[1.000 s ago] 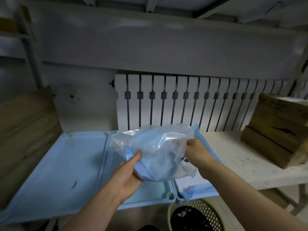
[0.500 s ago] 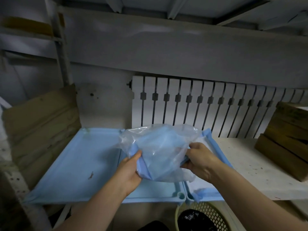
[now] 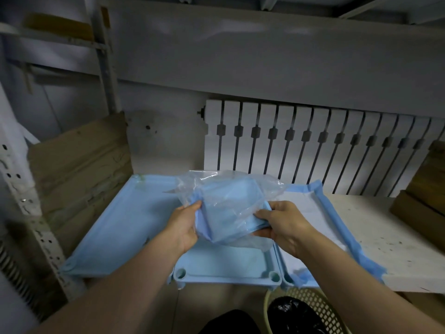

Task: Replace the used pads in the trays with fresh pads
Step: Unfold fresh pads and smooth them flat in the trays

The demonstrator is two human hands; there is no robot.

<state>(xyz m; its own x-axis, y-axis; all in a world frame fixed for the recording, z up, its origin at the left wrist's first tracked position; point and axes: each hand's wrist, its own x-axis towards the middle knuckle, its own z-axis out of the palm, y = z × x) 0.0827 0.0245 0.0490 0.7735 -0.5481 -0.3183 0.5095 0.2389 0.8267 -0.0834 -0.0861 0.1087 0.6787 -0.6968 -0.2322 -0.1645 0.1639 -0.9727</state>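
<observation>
A clear plastic bag of folded blue pads (image 3: pixel 228 208) hangs above the middle tray. My left hand (image 3: pixel 185 225) grips the bag's left edge, and my right hand (image 3: pixel 281 225) pinches its right side with curled fingers. Three light-blue trays lie side by side on the shelf: a bare left tray (image 3: pixel 120 232), a bare middle tray (image 3: pixel 226 271) under the bag, and a right tray (image 3: pixel 320 194) lined with a white pad (image 3: pixel 310 213) whose blue border laps over the rim.
A white radiator (image 3: pixel 313 145) stands behind the trays. Cardboard (image 3: pixel 79 169) leans at the left beside a perforated metal post (image 3: pixel 29 208). Brown boxes (image 3: pixel 423 194) sit on the speckled white shelf (image 3: pixel 390 239) at right. A mesh bin with a black liner (image 3: pixel 301 312) stands below.
The view has shifted left and down. The bag has dropped a little toward the middle tray, and my right hand's fingers have moved further round its right side.
</observation>
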